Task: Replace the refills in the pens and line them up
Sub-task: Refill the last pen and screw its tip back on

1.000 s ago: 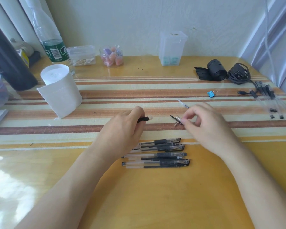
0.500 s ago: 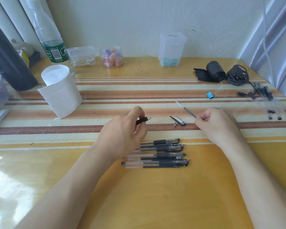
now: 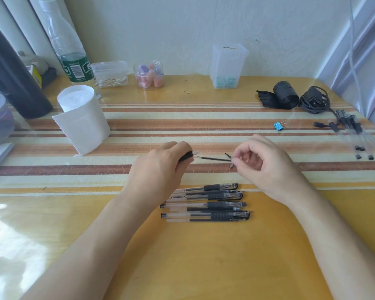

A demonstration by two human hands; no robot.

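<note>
My left hand (image 3: 160,169) grips a clear pen barrel (image 3: 189,155) with a black grip, its open end pointing right. My right hand (image 3: 260,163) pinches a thin black refill (image 3: 214,158) whose left end sits at the barrel's mouth. A small pen tip and cap piece (image 3: 228,155) lie on the mat just under my right fingers, mostly hidden. Several assembled black pens (image 3: 206,201) lie side by side in a row near me, below both hands. Several more pens (image 3: 355,135) lie at the far right.
A tissue roll (image 3: 82,120) stands at the left, with a bottle (image 3: 70,53), small plastic boxes (image 3: 110,73) and a jar (image 3: 149,74) behind it. A clear container (image 3: 227,64), black tape roll (image 3: 283,95), coiled cable (image 3: 314,100) and blue binder clip (image 3: 278,126) are at the back right.
My right hand picked the refill off the mat and brought it left, turning it level, so its end now meets the barrel held by my left hand.
</note>
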